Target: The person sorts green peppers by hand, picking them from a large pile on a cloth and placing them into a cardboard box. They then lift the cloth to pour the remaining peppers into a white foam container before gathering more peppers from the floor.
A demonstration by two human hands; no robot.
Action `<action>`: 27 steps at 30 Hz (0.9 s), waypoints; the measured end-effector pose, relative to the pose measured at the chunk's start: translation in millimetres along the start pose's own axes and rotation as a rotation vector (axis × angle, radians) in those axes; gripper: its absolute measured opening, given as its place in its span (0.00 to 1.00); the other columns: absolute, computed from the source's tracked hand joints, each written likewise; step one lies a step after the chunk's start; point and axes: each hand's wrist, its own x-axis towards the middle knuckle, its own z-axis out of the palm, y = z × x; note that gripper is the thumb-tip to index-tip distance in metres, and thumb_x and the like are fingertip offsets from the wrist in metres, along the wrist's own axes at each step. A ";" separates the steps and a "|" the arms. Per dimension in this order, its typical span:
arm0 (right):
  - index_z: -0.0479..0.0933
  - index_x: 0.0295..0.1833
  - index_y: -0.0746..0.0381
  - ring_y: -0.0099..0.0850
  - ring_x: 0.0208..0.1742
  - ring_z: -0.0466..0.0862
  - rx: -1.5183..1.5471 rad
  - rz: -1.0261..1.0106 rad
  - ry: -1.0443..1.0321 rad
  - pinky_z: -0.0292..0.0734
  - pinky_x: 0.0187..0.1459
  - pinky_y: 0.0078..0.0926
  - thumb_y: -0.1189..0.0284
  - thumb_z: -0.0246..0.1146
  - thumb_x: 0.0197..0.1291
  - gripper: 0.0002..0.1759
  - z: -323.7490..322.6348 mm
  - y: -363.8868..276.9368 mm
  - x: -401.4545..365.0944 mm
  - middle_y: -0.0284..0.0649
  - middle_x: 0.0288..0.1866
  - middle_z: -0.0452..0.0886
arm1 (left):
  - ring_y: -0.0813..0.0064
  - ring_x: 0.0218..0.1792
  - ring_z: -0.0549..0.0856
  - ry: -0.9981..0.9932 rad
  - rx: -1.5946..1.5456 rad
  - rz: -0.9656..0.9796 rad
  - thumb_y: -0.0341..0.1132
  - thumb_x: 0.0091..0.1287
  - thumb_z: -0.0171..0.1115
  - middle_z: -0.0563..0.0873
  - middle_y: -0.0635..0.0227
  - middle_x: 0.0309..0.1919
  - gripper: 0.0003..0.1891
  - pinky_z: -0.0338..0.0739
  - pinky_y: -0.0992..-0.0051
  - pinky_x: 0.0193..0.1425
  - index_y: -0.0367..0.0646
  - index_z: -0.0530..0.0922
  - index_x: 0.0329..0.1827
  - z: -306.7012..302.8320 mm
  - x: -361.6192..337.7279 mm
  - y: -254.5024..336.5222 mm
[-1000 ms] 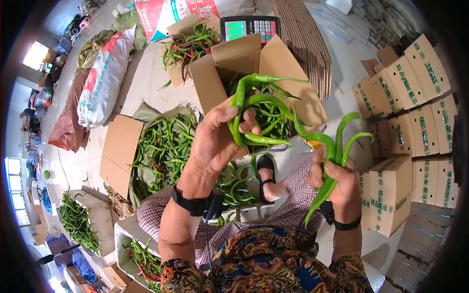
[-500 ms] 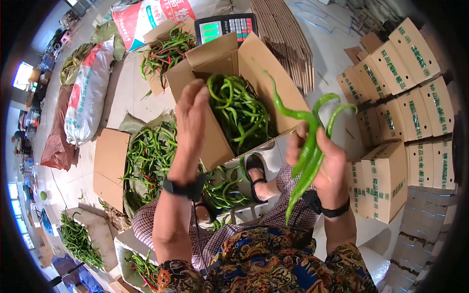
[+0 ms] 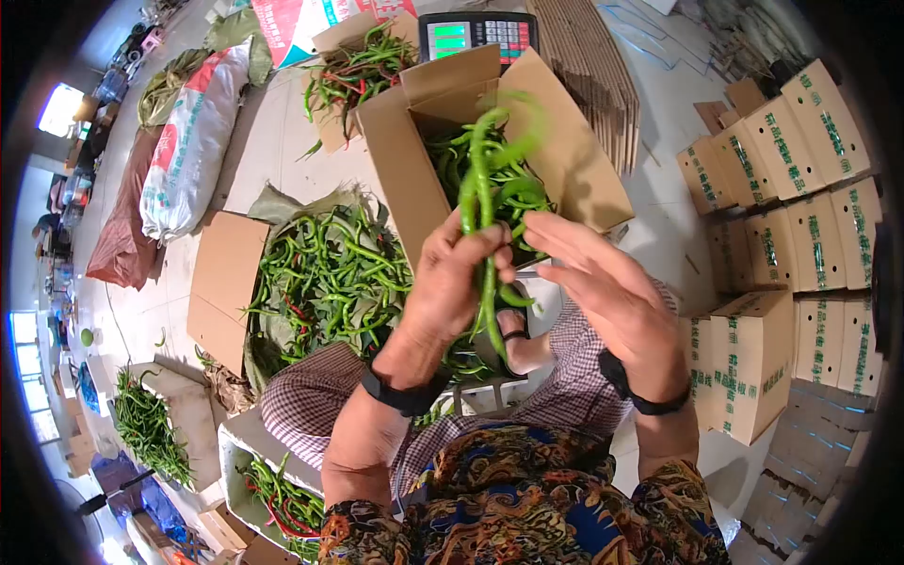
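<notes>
My left hand (image 3: 454, 275) is closed around a few long green chili peppers (image 3: 482, 179), which stick up and hang down from the fist. My right hand (image 3: 607, 287) lies just right of them with its fingers stretched out, fingertips close to the peppers; whether they touch cannot be made out. Behind both hands stands an open cardboard box (image 3: 586, 155), tilted, its flaps up. More green chili peppers (image 3: 450, 162) lie inside it, partly covered by the held ones, some of which are blurred by motion.
A digital scale (image 3: 478, 36) stands behind the box. To the left, a sack-lined carton holds a heap of green chilies (image 3: 325, 273). Red and green chilies (image 3: 363, 75) lie farther back. Printed cartons (image 3: 777, 151) are stacked at right; a white sack (image 3: 196, 141) lies at left.
The peppers have passed from my right hand to my left, which came over from the box's left side. My right hand has opened. The view has shifted slightly.
</notes>
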 end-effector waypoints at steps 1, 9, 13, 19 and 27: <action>0.67 0.69 0.71 0.32 0.70 0.71 -0.094 0.066 -0.010 0.66 0.67 0.28 0.66 0.55 0.72 0.26 -6.6 -8.0 -8.3 0.47 0.69 0.71 | 0.80 0.31 0.79 -0.060 -0.236 -0.088 0.27 0.69 0.56 0.80 0.64 0.40 0.22 0.77 0.79 0.34 0.38 0.67 0.65 -9.7 -0.3 8.7; 0.77 0.53 0.68 0.21 0.37 0.76 0.070 -0.082 0.293 0.71 0.41 0.20 0.70 0.56 0.69 0.14 -51.4 -6.7 -10.1 0.39 0.42 0.83 | 0.84 0.21 0.71 -0.163 -0.376 -0.181 0.32 0.67 0.61 0.80 0.57 0.39 0.31 0.70 0.87 0.22 0.29 0.61 0.70 -17.5 -6.0 30.7; 0.76 0.50 0.67 0.21 0.35 0.74 0.165 0.011 0.279 0.69 0.39 0.19 0.72 0.56 0.69 0.11 -45.8 -2.5 -17.2 0.38 0.39 0.81 | 0.88 0.17 0.66 -0.248 -0.421 -0.200 0.31 0.67 0.58 0.78 0.58 0.37 0.33 0.65 0.89 0.16 0.27 0.58 0.72 -8.4 1.2 44.1; 0.77 0.51 0.66 0.20 0.39 0.77 0.038 0.187 0.113 0.72 0.43 0.18 0.71 0.57 0.70 0.11 -25.4 2.5 -12.1 0.37 0.42 0.82 | 0.87 0.16 0.66 -0.287 -0.440 -0.215 0.33 0.68 0.56 0.79 0.57 0.39 0.33 0.63 0.87 0.16 0.29 0.56 0.73 -7.4 16.3 48.6; 0.77 0.50 0.66 0.19 0.41 0.78 -0.321 -0.063 0.225 0.72 0.44 0.16 0.72 0.61 0.69 0.10 -10.6 -3.1 4.2 0.34 0.43 0.82 | 0.83 0.19 0.73 -0.382 -0.461 -0.247 0.38 0.69 0.59 0.82 0.56 0.41 0.29 0.72 0.84 0.21 0.31 0.63 0.69 -8.9 17.4 40.7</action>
